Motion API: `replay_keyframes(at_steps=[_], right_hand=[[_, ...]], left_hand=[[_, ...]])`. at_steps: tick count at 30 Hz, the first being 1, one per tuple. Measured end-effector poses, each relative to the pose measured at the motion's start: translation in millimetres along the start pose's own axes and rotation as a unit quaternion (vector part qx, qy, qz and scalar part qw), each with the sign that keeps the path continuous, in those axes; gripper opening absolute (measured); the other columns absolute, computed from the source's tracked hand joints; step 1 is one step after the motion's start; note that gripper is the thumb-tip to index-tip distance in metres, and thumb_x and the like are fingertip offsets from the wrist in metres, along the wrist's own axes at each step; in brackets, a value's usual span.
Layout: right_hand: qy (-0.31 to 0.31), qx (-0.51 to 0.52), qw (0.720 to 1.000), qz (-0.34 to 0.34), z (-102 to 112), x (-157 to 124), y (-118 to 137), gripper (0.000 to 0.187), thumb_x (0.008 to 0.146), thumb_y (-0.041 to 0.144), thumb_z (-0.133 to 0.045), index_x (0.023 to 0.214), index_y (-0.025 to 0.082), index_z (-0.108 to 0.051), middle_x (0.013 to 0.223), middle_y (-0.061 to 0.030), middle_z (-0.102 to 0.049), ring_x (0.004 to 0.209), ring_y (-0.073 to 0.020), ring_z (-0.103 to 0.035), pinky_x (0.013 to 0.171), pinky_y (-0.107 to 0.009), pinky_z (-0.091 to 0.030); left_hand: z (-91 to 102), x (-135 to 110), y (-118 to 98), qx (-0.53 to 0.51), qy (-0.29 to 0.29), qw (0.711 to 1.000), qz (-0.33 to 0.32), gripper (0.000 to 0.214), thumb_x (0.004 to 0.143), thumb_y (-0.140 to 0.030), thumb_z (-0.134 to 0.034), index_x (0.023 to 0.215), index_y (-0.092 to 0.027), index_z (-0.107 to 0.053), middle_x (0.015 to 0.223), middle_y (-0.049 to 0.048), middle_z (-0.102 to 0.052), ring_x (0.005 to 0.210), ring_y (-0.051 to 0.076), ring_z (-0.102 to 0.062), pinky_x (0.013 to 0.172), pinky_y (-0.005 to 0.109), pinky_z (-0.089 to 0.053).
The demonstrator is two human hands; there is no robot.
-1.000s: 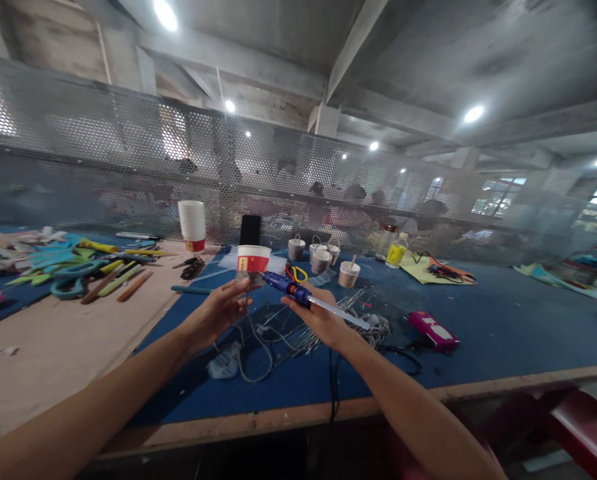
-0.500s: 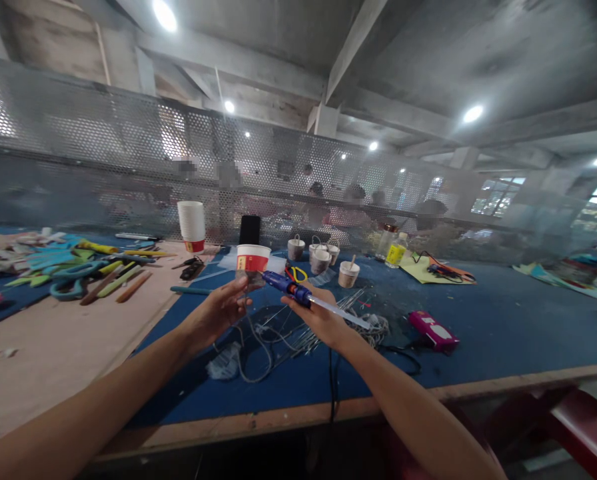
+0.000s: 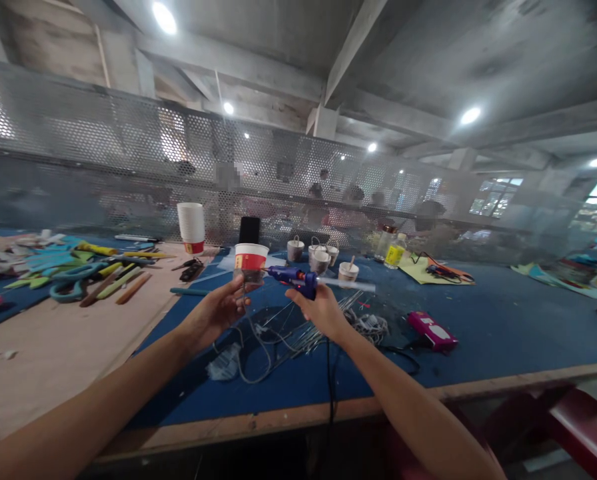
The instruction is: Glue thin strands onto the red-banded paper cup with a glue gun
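Our left hand point(image 3: 218, 310) grips the cup point(image 3: 251, 259) from below, and our right hand point(image 3: 322, 310) is clamped on the glue gun point(image 3: 293, 277). The cup is white with a red band and held upright over the mat point(image 3: 503, 333). The blue gun is at its 3 o'clock, with the nozzle just beside its wall.

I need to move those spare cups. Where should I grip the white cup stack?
Probably around the lower half of the cup stack, from the near side. It stands upright on the table, tall and narrow, with a mesh screen close behind, so a low side grip should keep it steady.
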State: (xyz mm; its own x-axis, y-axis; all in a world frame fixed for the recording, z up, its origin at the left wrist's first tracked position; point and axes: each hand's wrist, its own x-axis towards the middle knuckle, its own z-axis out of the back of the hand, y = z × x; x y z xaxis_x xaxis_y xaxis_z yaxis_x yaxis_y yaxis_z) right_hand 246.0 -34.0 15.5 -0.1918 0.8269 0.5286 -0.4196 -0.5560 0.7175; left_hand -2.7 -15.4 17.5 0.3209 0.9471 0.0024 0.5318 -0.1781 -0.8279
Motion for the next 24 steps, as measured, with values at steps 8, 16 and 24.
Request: replay_keyframes(at_steps=[8,16,24], right_hand=[[-0.045,0.346,0.922,-0.168,5.2,14.1,-9.8,0.042,0.077,0.053,-0.08,0.086,0.021,-0.055,0.067,0.0059,-0.059,0.047,-0.0073,-0.048,0.047,-0.022,-0.037],[-0.063,0.124,0.957,-0.253,9.8,18.1,-47.8,0.05,0.07,0.064,-0.079,0.062,0.02,-0.059,0.053,0.0044,-0.05,0.055,-0.0123,-0.047,0.051,-0.024,-0.032],[0.051,-0.229,0.943,-0.235,2.5,14.9,-46.6,0.049,0.083,0.061,-0.072,0.059,0.019,-0.062,0.058,0.0005,-0.059,0.061,-0.0146,-0.055,0.056,-0.026,-0.029]], left_hand=[[-1.3,-4.0,-2.3,0.028,-0.034,0.999,-0.021,0.027,0.092,-0.025,-0.074,0.117,-0.016,-0.073,0.119,0.0123,-0.077,0.063,0.01,-0.068,0.054,0.018,-0.059],[-4.3,-1.7,0.9,0.067,-0.051,0.995,-0.053,0.025,0.081,-0.027,-0.084,0.102,-0.015,-0.077,0.105,0.0085,-0.078,0.066,0.012,-0.069,0.055,0.018,-0.058],[-4.9,-0.2,3.9,0.069,-0.046,0.995,-0.062,0.031,0.071,-0.027,-0.092,0.097,-0.019,-0.077,0.091,0.0029,-0.076,0.067,0.012,-0.071,0.057,0.018,-0.058]])
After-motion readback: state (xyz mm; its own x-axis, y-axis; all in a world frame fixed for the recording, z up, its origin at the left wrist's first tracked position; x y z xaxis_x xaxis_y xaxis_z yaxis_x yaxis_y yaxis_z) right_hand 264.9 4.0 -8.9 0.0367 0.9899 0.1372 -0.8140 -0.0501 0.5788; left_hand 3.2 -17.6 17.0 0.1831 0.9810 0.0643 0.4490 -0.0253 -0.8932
